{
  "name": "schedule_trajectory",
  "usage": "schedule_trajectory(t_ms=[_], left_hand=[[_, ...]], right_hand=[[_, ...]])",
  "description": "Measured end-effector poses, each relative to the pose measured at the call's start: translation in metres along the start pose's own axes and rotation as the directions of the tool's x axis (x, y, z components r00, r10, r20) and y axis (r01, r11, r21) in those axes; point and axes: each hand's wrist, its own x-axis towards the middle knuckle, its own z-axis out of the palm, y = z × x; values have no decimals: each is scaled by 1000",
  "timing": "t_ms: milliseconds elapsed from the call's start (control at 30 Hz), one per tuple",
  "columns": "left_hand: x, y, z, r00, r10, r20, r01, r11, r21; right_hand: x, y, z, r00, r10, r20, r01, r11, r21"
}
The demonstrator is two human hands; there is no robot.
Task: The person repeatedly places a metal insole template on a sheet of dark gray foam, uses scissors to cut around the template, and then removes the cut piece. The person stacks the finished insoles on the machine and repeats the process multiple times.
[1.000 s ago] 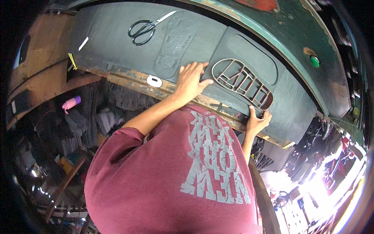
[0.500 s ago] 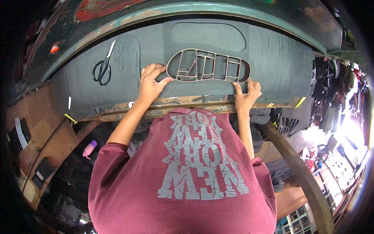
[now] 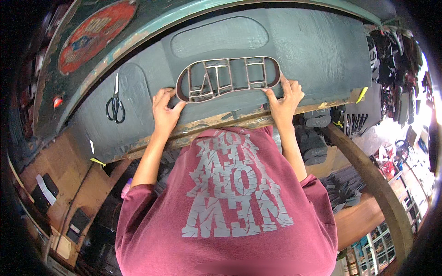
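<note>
A sole-shaped metal cutting die (image 3: 230, 90) with crossbars inside its rim lies on a dark grey sheet (image 3: 313, 50). My left hand (image 3: 165, 110) grips its left end, thumb against the near edge and fingers round the outer side. At its right end my right hand (image 3: 284, 100) holds on the same way, thumb at the near edge. Beyond the die, a long rounded outline (image 3: 220, 37) is marked in the sheet. Black-handled scissors (image 3: 115, 108) rest on the sheet to the left, blades pointing away, beside another rounded outline.
A green metal beam (image 3: 152, 39) curves along the far side of the sheet. The worn wooden table edge (image 3: 216, 120) runs between the sheet and my body. Dark cut pieces (image 3: 315, 152) are stacked below on the right, near a wooden post (image 3: 368, 172).
The view has turned, so the sheet and scissors sit lower at the left. Both hands keep their hold on the die's ends; any shift of the die itself is hard to make out.
</note>
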Motion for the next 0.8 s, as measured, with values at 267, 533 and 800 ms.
schedule_trajectory(t_ms=[267,533,800], left_hand=[[2,-1,7,1000,10,-3,-10,1000,18],[0,-5,8,999,46,-22,-46,999,10],[1,-4,9,998,28,-50,-29,999,-18]], right_hand=[[-1,1,2,997,34,-66,-28,996,90],[0,2,1,995,21,-99,-5,988,152],[1,0,0,995,29,-94,-15,989,146]])
